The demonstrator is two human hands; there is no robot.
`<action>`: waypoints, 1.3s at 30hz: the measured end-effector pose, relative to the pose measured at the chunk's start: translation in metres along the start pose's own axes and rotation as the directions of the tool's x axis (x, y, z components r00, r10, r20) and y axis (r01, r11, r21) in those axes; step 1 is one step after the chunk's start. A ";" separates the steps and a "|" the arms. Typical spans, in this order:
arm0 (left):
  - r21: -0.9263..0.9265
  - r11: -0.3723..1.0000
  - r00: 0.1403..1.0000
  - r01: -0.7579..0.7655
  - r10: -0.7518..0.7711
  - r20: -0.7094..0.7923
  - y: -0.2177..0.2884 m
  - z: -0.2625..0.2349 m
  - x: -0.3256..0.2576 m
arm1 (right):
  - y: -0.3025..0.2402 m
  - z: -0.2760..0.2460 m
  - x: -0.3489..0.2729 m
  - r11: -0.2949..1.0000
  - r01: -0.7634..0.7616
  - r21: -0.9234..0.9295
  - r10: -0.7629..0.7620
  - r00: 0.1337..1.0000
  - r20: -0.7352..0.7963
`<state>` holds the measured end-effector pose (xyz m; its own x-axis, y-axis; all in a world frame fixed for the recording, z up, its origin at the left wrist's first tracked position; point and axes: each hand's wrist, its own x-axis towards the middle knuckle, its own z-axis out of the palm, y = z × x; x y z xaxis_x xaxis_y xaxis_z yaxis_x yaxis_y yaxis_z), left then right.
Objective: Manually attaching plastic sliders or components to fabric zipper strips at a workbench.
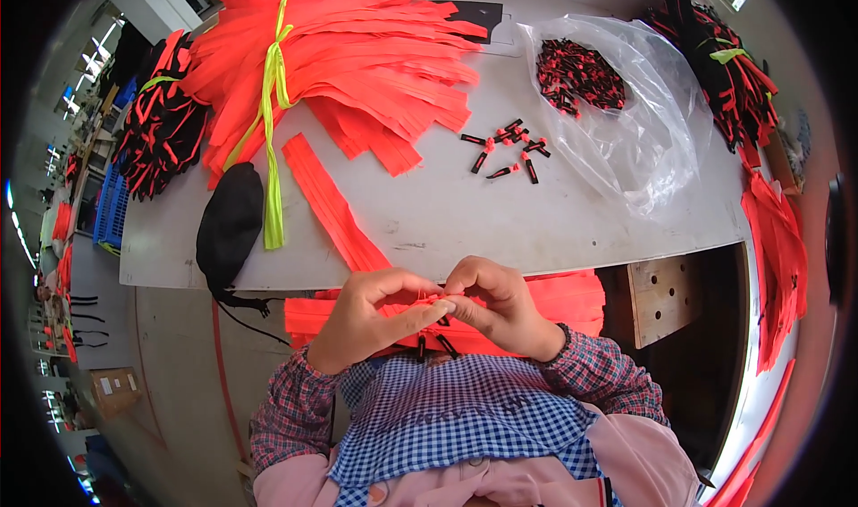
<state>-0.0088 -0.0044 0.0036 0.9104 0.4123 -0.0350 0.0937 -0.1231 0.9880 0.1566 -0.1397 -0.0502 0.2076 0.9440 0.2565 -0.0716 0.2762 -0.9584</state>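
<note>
My left hand (371, 319) and my right hand (500, 309) meet over my lap, each with thumb and fingertips pinched on a neon red-orange zipper tape. What exactly sits between the fingertips is too small to make out. More red-orange zipper tape (567, 300) lies across my lap beneath the hands. Black zipper pulls (447, 344) hang just below my fingers. One loose zipper strip (331, 208) slants over the table toward my left hand. Beyond it lies a small scatter of black-and-red zipper sliders (505, 150).
A large bundle of red-orange zipper tapes (357, 60), tied with a yellow-green strip (273, 141), covers the far left of the white table (500, 230). Beside it rests a black pouch-like thing (230, 226). A clear plastic bag (661, 141) holds many sliders. Black-and-red bundles (161, 141) flank the table.
</note>
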 end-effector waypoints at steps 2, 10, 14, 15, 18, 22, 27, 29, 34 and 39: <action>-0.018 0.998 0.998 0.061 -0.061 0.010 0.000 -0.002 0.003 | 0.002 0.005 -0.002 0.999 0.006 0.035 -0.006 1.000 -0.015; 0.245 0.969 0.977 0.023 -0.074 0.199 -0.029 -0.015 0.007 | -0.023 0.009 0.025 0.977 0.166 0.132 -0.062 0.819 -0.570; 0.601 0.799 0.979 -0.016 -0.109 0.171 -0.040 -0.035 0.005 | -0.059 -0.062 0.043 0.934 0.356 -0.040 -0.237 0.532 -0.813; 0.494 0.868 0.987 0.050 -0.118 0.108 -0.042 -0.040 0.005 | -0.067 -0.080 0.042 0.917 0.399 0.015 -0.215 0.526 -0.823; 0.668 0.728 0.981 -0.153 0.030 0.192 -0.047 -0.068 0.012 | -0.068 -0.117 0.028 0.893 0.412 -0.182 -0.353 0.388 -0.852; 0.726 0.687 0.953 0.022 -0.235 0.192 -0.056 -0.110 0.016 | -0.091 -0.182 -0.026 0.902 0.356 -0.246 -0.350 0.265 -0.899; 0.595 0.780 0.942 0.192 -0.316 0.110 -0.067 -0.165 -0.003 | -0.084 -0.235 -0.123 0.950 -0.030 -0.310 -0.290 0.279 -0.915; 0.455 0.831 0.930 0.319 -0.368 0.019 -0.073 -0.180 -0.012 | -0.073 -0.240 -0.156 0.824 -0.410 -0.391 -0.248 0.360 -0.899; -0.304 0.944 0.912 0.130 -0.235 -0.337 -0.088 -0.169 -0.026 | -0.051 -0.195 -0.171 -0.308 -0.582 -0.753 0.339 0.672 -0.658; -0.176 0.982 0.865 -0.070 -0.028 -0.502 -0.070 -0.098 -0.002 | -0.022 -0.107 -0.055 0.510 -0.266 -0.818 0.132 0.964 -0.231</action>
<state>-0.0570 0.0917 -0.0511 0.5824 0.8127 0.0178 -0.0428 0.0087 0.9990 0.2508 -0.2169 -0.0563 0.4157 0.9048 0.0920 0.7063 -0.2575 -0.6594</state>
